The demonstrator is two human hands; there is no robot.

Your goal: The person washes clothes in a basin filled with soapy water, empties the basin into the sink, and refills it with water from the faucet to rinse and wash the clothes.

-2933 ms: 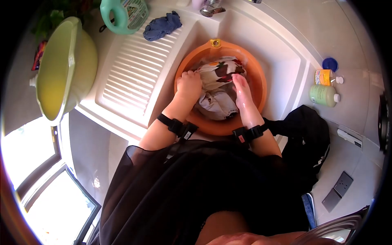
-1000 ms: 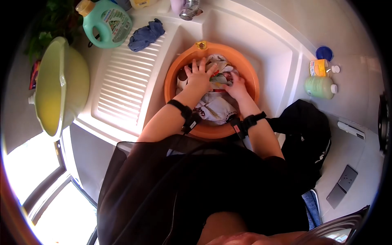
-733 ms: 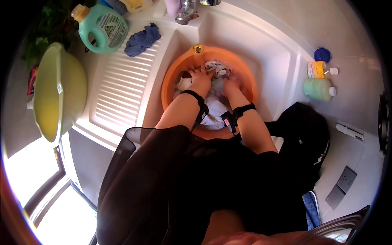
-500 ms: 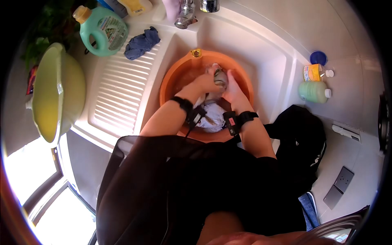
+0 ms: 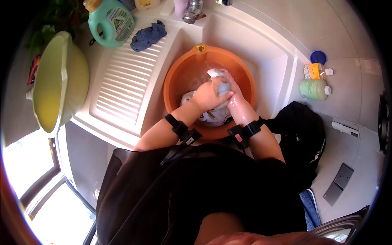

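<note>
My left hand [image 5: 207,96] and my right hand [image 5: 234,88] are pressed together over an orange basin [image 5: 169,83], both closed around a wet white cloth [image 5: 215,73]. One bit of the cloth pokes out beyond the fingertips, and a pale bluish fold [image 5: 223,88] bulges between the hands. Beneath my wrists, more white fabric with dark markings [image 5: 214,117] lies in the basin's water. My fingers partly hide the held cloth, so its exact kind cannot be made out.
The basin stands in a white sink [image 5: 267,61] below a metal tap [image 5: 194,16]. On the ribbed drainboard [image 5: 122,87] lie a crumpled blue cloth [image 5: 149,36] and a green detergent jug [image 5: 112,24]. A green tub [image 5: 77,77] stands left; bottles [image 5: 314,89] and black fabric [image 5: 300,134] are right.
My hands have come together and squeeze the cloth, which was looser and showed a greenish-grey part before. The left hand has shifted right and nearer to me. The view has tilted slightly.
</note>
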